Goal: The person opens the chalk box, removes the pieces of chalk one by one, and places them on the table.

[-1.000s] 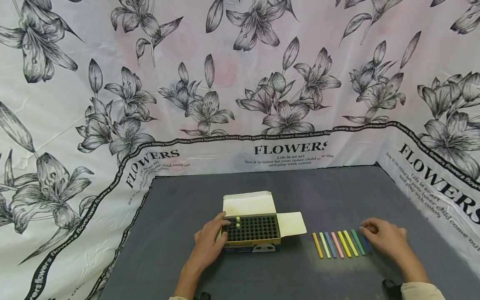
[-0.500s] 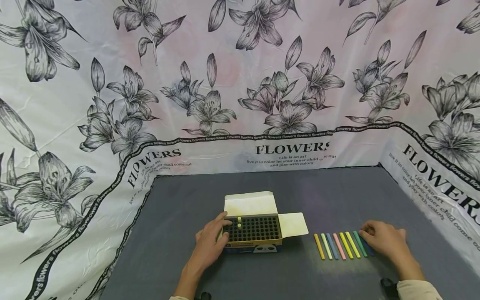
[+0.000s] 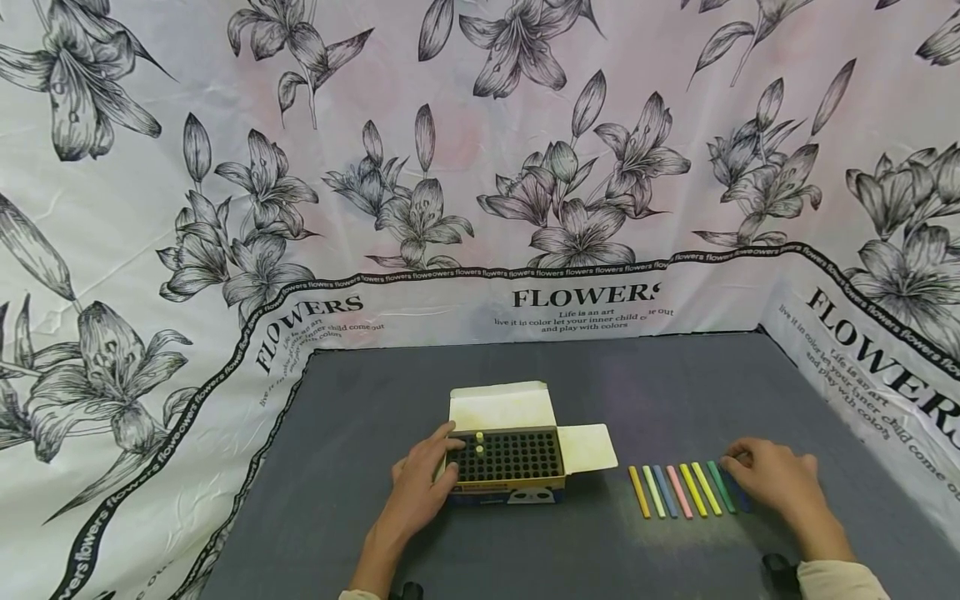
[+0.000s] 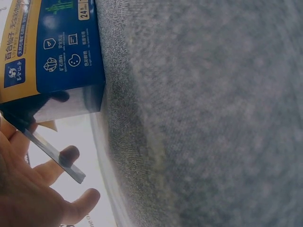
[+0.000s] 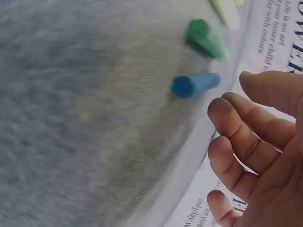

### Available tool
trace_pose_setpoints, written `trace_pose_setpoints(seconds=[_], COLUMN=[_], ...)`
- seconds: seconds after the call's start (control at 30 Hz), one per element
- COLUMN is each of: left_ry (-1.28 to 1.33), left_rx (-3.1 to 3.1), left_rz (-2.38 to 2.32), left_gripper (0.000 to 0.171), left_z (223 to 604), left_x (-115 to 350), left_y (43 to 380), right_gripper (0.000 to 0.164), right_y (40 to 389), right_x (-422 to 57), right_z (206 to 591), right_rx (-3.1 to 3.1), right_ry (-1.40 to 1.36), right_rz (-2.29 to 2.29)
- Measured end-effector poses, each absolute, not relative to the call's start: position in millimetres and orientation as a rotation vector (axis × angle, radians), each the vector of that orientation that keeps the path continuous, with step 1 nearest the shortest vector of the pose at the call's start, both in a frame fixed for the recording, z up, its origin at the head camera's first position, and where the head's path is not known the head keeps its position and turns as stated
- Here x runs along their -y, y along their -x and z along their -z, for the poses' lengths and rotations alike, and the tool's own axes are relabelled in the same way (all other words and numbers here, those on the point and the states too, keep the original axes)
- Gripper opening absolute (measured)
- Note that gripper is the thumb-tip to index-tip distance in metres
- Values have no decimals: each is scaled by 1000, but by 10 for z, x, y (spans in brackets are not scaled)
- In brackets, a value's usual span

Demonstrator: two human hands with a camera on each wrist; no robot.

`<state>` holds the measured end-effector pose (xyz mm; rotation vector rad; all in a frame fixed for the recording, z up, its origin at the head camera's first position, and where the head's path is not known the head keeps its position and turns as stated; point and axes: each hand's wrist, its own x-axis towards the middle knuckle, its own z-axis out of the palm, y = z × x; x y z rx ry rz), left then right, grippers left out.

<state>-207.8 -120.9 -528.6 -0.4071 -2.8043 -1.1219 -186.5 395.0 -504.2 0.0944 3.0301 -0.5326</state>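
Observation:
An opened chalk box (image 3: 506, 492) sits mid-table, its tray full of dark holes. Two pale yellow chalk sticks (image 3: 480, 443) poke up from holes near its left end. My left hand (image 3: 420, 477) holds the box's left end, thumb at the front corner and a finger over the rim. In the left wrist view a side flap (image 4: 57, 156) crosses the fingers. A blue chalk stick (image 5: 196, 85) lies at the right end of a row on the table. Beside its far end is my right hand (image 3: 776, 479), fingers loosely bent, thumb and fingertips apart with nothing between them.
Left of the blue stick runs a row of several chalk sticks: orange-yellow, pale, blue, pink, yellow and green (image 3: 722, 487). The box's lid (image 3: 501, 407) stands up at the back, and another flap (image 3: 587, 448) spreads right. Flower-printed cloth (image 3: 420, 308) borders the grey table.
The view shifts slightly. My right hand makes only a tiny movement beside the blue chalk stick; the left hand stays on the box.

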Motion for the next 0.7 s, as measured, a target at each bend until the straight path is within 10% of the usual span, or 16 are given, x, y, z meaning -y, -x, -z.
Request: trace_pose_setpoints(seconds=[0.7], left_ry=[415], left_rx=[2803], left_rz=[1104], left_gripper=[31], left_z=[5272], left_x=[1207], left_y=[2071], right_gripper=[26], right_y=[1871], right_x=[-2689], right_z=[4967], right_rx=[-3465], right_ry=[278], right_rz=[1569])
